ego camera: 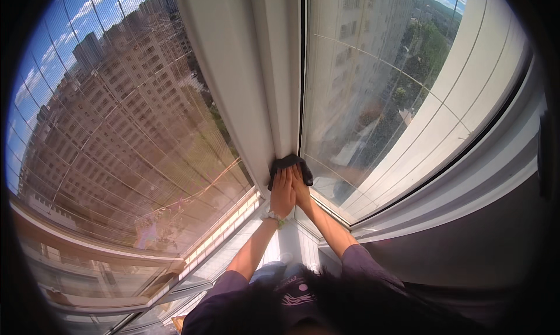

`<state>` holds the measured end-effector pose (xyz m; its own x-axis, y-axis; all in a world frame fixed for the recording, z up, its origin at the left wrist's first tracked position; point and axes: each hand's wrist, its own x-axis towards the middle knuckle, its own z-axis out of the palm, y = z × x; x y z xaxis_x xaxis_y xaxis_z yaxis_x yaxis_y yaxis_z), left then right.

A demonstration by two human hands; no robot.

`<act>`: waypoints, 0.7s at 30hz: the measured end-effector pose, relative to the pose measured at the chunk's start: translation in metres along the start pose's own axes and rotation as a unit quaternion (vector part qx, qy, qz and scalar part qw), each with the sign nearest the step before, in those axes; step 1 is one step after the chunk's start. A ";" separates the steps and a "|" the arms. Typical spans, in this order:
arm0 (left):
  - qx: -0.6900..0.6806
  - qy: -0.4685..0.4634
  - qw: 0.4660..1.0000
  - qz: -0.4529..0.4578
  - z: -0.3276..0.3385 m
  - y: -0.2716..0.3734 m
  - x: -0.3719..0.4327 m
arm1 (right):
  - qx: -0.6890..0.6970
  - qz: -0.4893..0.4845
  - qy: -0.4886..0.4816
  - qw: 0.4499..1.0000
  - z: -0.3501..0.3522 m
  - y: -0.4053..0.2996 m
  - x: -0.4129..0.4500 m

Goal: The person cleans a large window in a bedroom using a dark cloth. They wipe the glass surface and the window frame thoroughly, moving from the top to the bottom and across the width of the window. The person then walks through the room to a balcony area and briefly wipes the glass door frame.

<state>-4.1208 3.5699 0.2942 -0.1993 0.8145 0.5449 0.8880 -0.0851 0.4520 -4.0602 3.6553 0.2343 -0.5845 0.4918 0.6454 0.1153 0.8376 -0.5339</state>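
Observation:
A dark cloth (288, 161) is pressed against the lower part of the white window frame (267, 94), at the corner between two glass panes. My left hand (282, 193) lies on the cloth with its fingers pointing up the frame; a pale band circles that wrist. Close beside it, touching it, my right hand (301, 184) also presses on the cloth, its fingers partly overlapped. The right windowpane (363, 94) has a black seal along its edge and shows faint reflections. The cloth hides the part of the frame behind it.
At the left stands a screened window (131, 129) with thin wires across it and buildings outside. White curved trim (455, 195) runs along the right. A white ledge (227, 230) lies below the left window, and an open sash (100, 260) is at lower left.

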 end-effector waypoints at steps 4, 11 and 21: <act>-0.021 0.129 0.989 0.062 -0.075 0.038 0.082 | -0.061 -0.065 0.128 0.988 -0.047 -0.062 0.114; -0.038 0.264 0.942 0.206 -0.225 0.110 0.217 | -0.173 -0.222 0.251 0.926 -0.191 -0.212 0.285; -0.028 0.384 0.859 0.336 -0.363 0.184 0.351 | -0.253 -0.361 0.320 0.838 -0.299 -0.309 0.433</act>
<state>-4.1783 3.6314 0.8249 0.1173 -0.0476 0.9920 0.8928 -0.4323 -0.1263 -4.1082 3.6807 0.8417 -0.1173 -0.2967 0.9477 0.3379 0.8854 0.3190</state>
